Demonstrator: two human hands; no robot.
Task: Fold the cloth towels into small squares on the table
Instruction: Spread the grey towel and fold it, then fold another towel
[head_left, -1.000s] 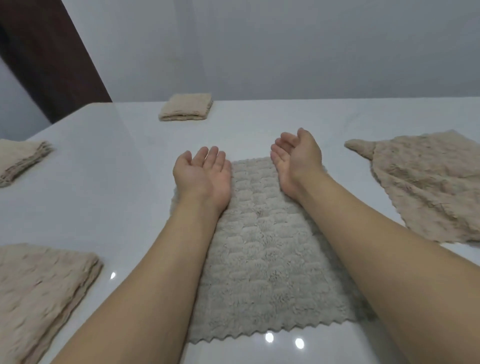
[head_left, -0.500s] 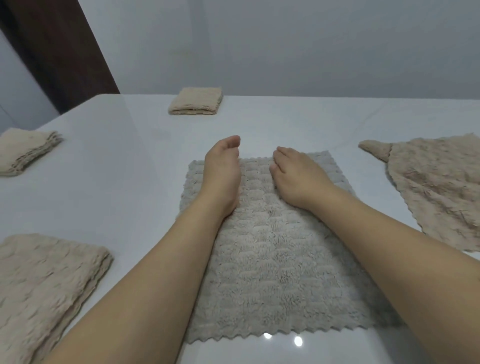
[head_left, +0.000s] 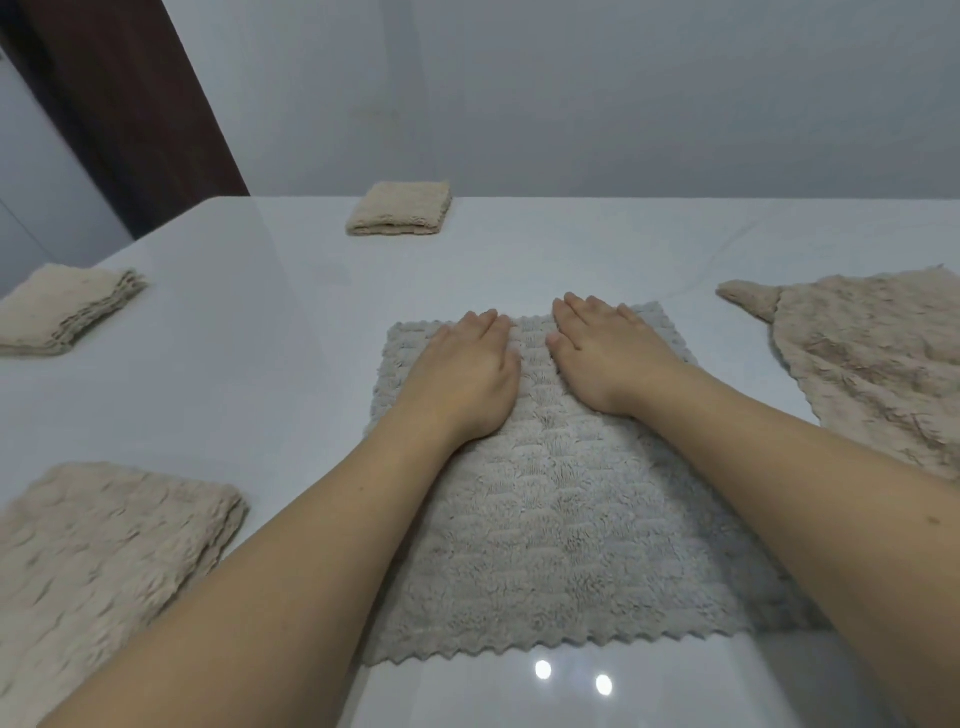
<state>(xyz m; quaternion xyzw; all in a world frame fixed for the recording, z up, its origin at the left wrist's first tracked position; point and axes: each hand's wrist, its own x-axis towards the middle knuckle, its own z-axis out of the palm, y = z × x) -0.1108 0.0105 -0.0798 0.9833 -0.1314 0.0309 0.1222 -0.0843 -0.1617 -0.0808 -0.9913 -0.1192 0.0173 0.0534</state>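
Both hands lay flat, palms down, fingers straight and close together, gripping nothing. The left hand (head_left: 460, 376) and the right hand (head_left: 605, 353) pressed side by side, not quite touching, on the far half of a grey towel (head_left: 566, 525) that was spread open in the middle of the glossy white table (head_left: 270, 364), its zigzag hem nearest the person. To the right, well apart, a beige towel (head_left: 878, 364) lay unfolded with one corner turned up. To the left sat a folded beige towel (head_left: 104, 540), another folded one (head_left: 65, 306) farther back, and a small folded square (head_left: 399, 209) by the far edge.
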